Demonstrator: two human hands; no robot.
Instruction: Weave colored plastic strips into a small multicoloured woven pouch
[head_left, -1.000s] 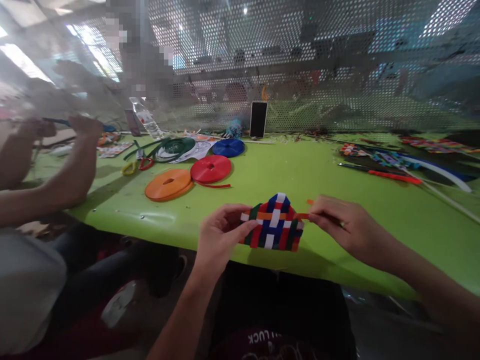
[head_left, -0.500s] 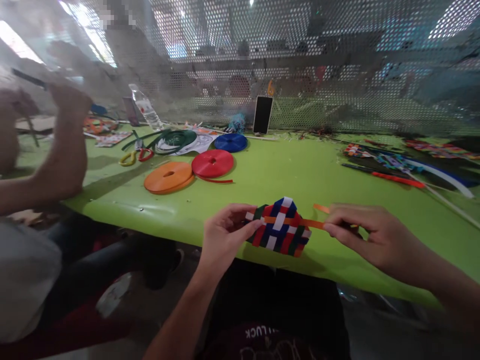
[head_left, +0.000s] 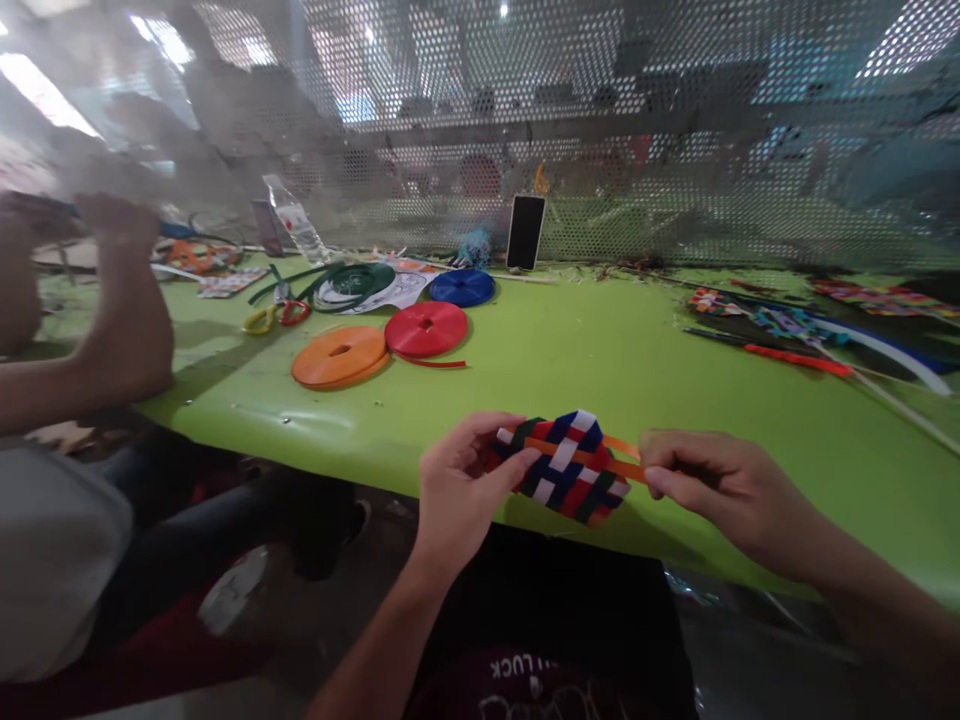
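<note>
My left hand (head_left: 461, 478) grips the left edge of a small woven piece (head_left: 568, 478) of red, blue, white and green strips, held at the near edge of the green table (head_left: 600, 350). An orange strip (head_left: 592, 458) runs across the top of the weave. My right hand (head_left: 720, 485) pinches the right end of that strip, fingers closed, just right of the woven piece.
Orange (head_left: 339, 357), red (head_left: 426, 329), blue (head_left: 462, 287) and green (head_left: 352, 280) strip reels lie at the back left, with scissors (head_left: 274, 316), a bottle (head_left: 294, 226) and a standing phone (head_left: 524, 232). Another person's arms (head_left: 112, 330) work at the left. Coloured strips (head_left: 795, 335) lie right. A perforated screen (head_left: 600, 120) backs the table.
The orange strip has been drawn further out to the right through the weave, and the woven piece has tilted and shifted slightly right and lower. The neighbour's arms moved.
</note>
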